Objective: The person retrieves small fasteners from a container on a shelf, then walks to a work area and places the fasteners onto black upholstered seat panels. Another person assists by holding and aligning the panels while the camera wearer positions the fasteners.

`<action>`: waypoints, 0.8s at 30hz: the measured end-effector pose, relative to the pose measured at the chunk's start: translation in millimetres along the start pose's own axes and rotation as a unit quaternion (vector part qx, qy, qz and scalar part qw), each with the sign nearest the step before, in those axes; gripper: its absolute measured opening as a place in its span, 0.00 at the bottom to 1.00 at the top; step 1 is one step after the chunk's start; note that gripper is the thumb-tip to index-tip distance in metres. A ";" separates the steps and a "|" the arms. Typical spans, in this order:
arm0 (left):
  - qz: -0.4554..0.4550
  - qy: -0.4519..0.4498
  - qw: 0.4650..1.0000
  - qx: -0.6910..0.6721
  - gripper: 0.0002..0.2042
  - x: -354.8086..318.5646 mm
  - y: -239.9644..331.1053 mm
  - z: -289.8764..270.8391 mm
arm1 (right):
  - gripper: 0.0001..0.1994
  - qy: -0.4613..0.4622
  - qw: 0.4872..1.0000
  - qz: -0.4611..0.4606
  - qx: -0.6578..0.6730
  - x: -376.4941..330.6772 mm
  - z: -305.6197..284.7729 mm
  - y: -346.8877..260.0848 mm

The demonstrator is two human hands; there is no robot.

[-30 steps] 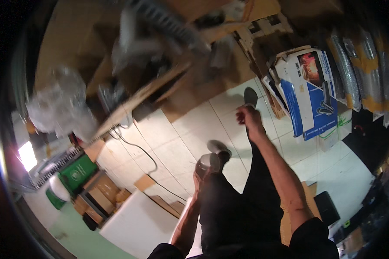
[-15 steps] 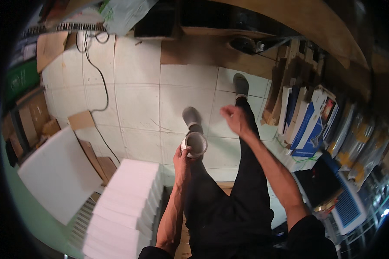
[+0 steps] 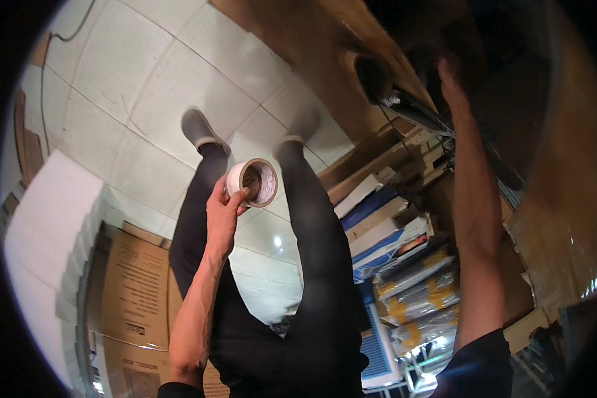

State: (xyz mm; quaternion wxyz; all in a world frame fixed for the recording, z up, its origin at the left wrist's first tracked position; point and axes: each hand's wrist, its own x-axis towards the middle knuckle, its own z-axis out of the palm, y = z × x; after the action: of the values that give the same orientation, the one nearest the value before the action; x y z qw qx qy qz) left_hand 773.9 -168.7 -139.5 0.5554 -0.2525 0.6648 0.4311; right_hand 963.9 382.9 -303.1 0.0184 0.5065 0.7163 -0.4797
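Note:
In my left hand is a wide roll of pale tape with a brown cardboard core, held in front of my legs. My thumb hooks over its rim into the core while the fingers wrap its outer side. My right hand is stretched far out to the upper right, over a dark space beside a large brown cardboard panel. Shadow and blur hide most of its fingers, so I cannot see whether they hold anything.
Flat boxes and plastic-wrapped bundles with yellow tape stand right of my legs. White foam blocks are stacked at the left, beside a brown carton. A black cable runs over the tiled floor.
My view has turned to the right, and I have stepped round. My right hand has swung out from in front of me to the far right. The tape roll stays in my left hand.

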 end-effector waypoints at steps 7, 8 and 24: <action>-0.099 0.034 0.994 0.036 0.30 24.9 -35.1 1.3 | 0.28 -0.052 0.977 0.102 -0.178 33.7 29.3 31.8; -0.080 0.035 0.995 0.046 0.30 28.1 -34.0 0.2 | 0.27 -0.060 0.971 0.114 -0.204 36.8 34.5 29.0; -0.057 -0.002 0.998 0.015 0.25 45.6 -22.8 4.6 | 0.15 -0.028 0.798 -0.202 -0.567 72.0 -9.1 75.3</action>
State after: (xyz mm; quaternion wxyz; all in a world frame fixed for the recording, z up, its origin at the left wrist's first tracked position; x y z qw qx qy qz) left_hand 783.2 -169.7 -189.8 0.5840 -0.2810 0.6545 0.3895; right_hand 989.1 442.3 -385.4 0.2252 0.2359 0.9453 0.0053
